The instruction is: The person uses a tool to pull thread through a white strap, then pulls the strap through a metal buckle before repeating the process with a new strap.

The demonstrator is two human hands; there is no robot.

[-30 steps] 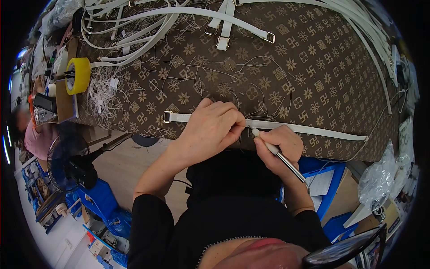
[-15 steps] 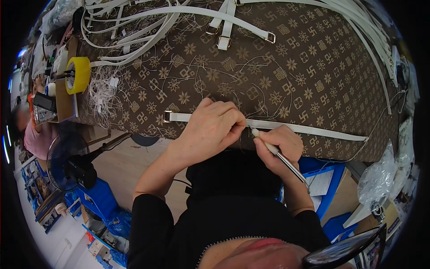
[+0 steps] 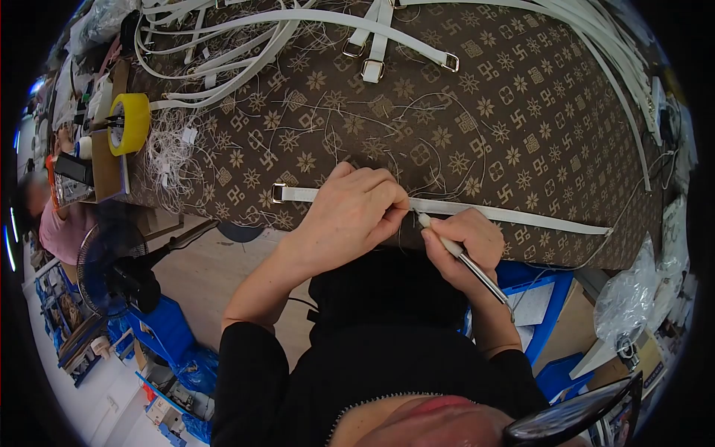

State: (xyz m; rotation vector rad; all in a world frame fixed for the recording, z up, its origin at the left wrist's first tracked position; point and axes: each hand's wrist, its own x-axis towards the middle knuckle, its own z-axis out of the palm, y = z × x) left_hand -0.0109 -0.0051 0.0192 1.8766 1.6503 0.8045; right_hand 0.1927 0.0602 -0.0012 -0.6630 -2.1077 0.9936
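A narrow white strap (image 3: 514,216) lies along the near side of the brown patterned cloth, with a metal buckle (image 3: 278,193) at its left end. Bent over the strap, my left hand (image 3: 357,208) pinches it near the middle, thumb and index finger together. My right hand (image 3: 469,246) is closed around a pen-shaped tool (image 3: 478,271) with a pale front part and a shiny metal barrel. Its thin tip points at the strap's lower edge, right beside my left fingertips. The pinching fingers hide the strap beneath them.
More white straps (image 3: 246,71) curve across the back left, and buckled ends (image 3: 372,71) lie at the back. Loose white threads (image 3: 175,149) pile beside a yellow tape roll (image 3: 130,124). A fan (image 3: 112,261) stands left, near a person in pink (image 3: 63,231). Clear plastic (image 3: 629,298) hangs right.
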